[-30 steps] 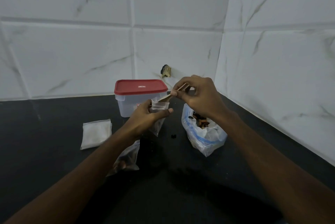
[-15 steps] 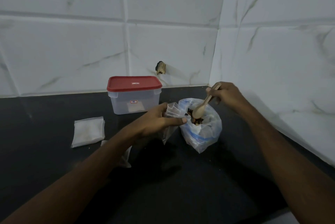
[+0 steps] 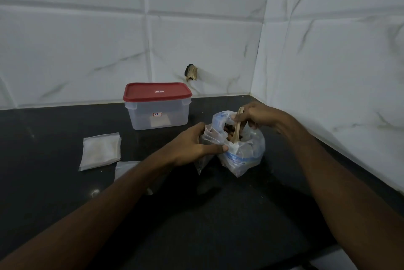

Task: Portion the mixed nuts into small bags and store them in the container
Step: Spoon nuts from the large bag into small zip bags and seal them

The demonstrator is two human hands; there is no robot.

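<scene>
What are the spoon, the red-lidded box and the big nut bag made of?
The spoon looks like wood: pale tan, matt. The box seems frosted translucent plastic, its inside dimly showing through; its red lid looks like smooth opaque plastic. The big bag is thin clear plastic film, crinkled, glossy, with a blue band.
</scene>
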